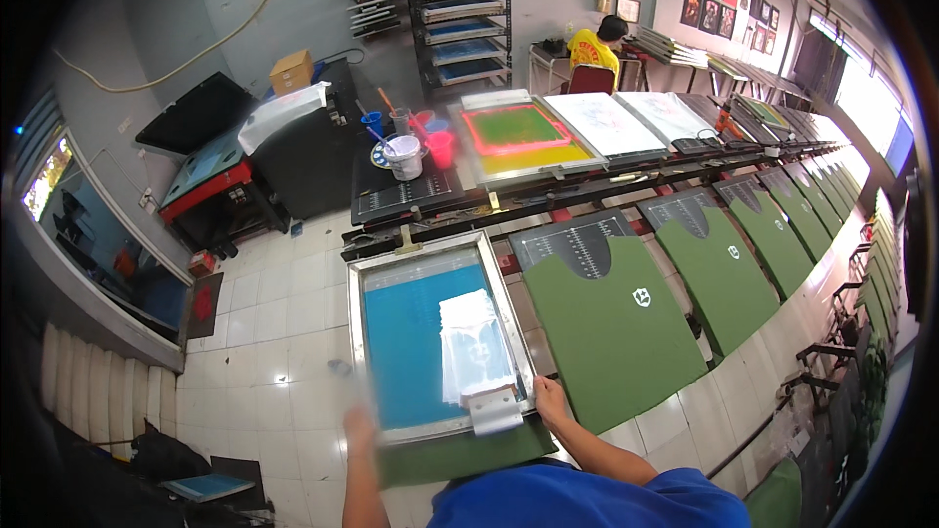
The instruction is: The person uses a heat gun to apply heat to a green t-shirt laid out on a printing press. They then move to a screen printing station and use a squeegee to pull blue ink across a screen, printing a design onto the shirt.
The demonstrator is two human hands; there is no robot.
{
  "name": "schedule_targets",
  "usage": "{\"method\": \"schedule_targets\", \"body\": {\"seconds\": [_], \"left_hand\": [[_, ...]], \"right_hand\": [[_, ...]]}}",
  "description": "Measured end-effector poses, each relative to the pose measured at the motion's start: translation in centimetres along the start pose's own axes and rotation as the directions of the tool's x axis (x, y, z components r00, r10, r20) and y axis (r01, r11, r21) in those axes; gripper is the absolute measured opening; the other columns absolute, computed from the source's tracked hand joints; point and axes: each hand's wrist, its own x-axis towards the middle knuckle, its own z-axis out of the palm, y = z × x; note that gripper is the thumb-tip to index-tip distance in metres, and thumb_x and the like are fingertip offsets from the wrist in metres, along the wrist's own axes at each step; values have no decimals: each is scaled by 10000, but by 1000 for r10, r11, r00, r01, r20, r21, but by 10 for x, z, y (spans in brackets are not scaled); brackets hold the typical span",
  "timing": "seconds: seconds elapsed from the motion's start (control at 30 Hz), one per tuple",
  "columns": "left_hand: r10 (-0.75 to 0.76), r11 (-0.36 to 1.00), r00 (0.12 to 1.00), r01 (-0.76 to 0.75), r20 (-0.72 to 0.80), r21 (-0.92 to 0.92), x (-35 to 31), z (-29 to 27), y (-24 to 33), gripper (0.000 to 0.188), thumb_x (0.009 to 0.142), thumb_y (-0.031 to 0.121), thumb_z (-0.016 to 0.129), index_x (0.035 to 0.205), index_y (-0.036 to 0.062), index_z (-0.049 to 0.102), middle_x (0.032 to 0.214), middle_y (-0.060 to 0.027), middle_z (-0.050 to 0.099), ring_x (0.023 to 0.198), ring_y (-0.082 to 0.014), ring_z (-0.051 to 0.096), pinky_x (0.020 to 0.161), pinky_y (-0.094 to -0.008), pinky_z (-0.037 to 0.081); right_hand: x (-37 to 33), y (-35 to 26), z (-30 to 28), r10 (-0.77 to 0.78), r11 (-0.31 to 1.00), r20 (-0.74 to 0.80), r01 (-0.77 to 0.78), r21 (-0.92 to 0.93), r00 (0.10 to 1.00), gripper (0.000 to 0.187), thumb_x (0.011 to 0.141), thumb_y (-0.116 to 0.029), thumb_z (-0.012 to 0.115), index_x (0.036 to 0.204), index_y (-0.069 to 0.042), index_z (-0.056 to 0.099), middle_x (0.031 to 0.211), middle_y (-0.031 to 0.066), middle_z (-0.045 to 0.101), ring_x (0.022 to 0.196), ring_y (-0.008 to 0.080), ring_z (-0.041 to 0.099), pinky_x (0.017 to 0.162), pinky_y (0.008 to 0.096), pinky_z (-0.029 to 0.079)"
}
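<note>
A screen printing frame (402,362) with blue mesh lies over a green garment (469,454) directly before me. White ink (476,337) coats the right part of the mesh. A metal squeegee (496,415) rests at the frame's near edge, toward its right corner. My right hand (552,401) is closed on the frame's right side near that corner. By the near left corner is my left hand (360,428), smeared by motion, so its fingers and any contact with the frame cannot be made out.
More green garments (611,337) lie on boards in a row rightward. Behind them, a long bench holds a red-and-green screen (518,130), white sheets (603,124) and a white ink tub (404,157) beside pink cups (441,150). A person in yellow (593,51) sits far back.
</note>
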Motion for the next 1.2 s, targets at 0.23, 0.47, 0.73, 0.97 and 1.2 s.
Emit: {"method": "schedule_targets", "body": {"seconds": [0.23, 0.47, 0.73, 0.97, 1.2], "left_hand": [[38, 987, 991, -17, -126, 163, -15, -23, 60, 464, 987, 310, 423, 877, -96, 618, 880, -280, 615, 848, -426, 575, 796, -508, 429], [-23, 1000, 949, 17, -316, -21, -30, -17, 20, 214, 862, 203, 561, 735, 37, 606, 753, -152, 617, 740, -333, 600, 669, -483, 453], [-348, 781, 937, 268, -37, -564, -104, 70, 241, 310, 952, 236, 487, 840, -20, 620, 811, -121, 629, 759, -254, 577, 697, -425, 449], [-223, 789, 968, 111, -113, -604, -122, 243, 322, 396, 961, 292, 464, 920, -67, 624, 888, -204, 649, 834, -301, 599, 787, -410, 450], [-236, 783, 967, 129, -100, -609, -122, 285, 366, 403, 963, 292, 456, 879, -69, 615, 815, -218, 626, 777, -322, 583, 748, -416, 444]], "right_hand": [[-2, -12, -3, 71, 996, 2, -71, 46, 997, 353, 998, -258, 471, 887, 41, 623, 732, 62, 553, 727, 184, 497, 698, 347, 415], [-17, -33, -22, -123, 991, -31, 121, -65, 992, 375, 1004, -274, 450, 1010, 51, 636, 922, 198, 624, 870, 321, 587, 820, 401, 450], [46, 17, -220, -48, 998, -140, 54, 45, 989, 370, 1018, -289, 484, 935, 35, 644, 814, -4, 589, 762, 86, 498, 703, 255, 424], [122, 55, -403, -8, 998, -130, 0, -65, 991, 407, 1007, -294, 482, 985, 81, 638, 892, 93, 660, 849, 164, 585, 773, 324, 460], [157, 40, -431, 45, 977, -90, -25, 211, 995, 372, 1031, -260, 456, 789, -6, 581, 717, -47, 479, 677, 60, 404, 600, 259, 350]]}}
